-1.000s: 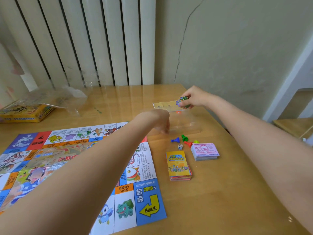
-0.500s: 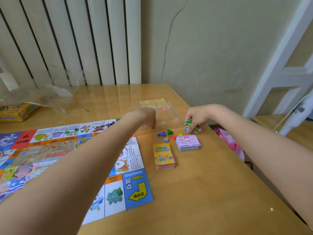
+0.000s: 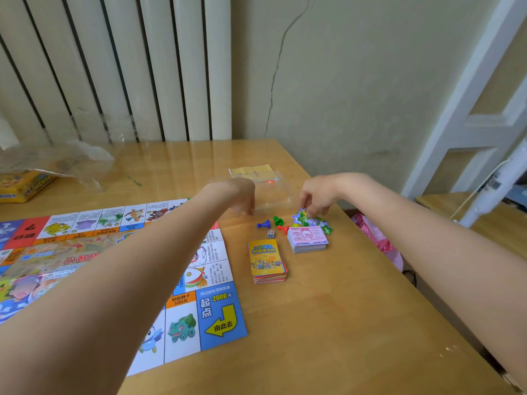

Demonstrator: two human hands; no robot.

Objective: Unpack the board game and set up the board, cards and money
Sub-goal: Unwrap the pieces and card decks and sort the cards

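On the wooden counter, the game board lies unfolded and flat at the left, partly hidden under the left forearm. Just right of the board sits a stack of cards with a yellow top face, and beyond it a stack of pink money. Between these and the far edge lie a blue pawn, a green pawn, a red pawn and a white die, close together. The right hand reaches down over a cluster of green and purple star tokens just behind the money, its grip pinching at them with the fingertips. The left hand hangs above the board's far right corner, fingers curled downward; whether it holds anything cannot be told. A clear plastic bag lies between the hands, and a yellow paper slip behind it. At far left rest the yellow game box and crumpled clear wrap. A white radiator and a cracked wall back the counter.
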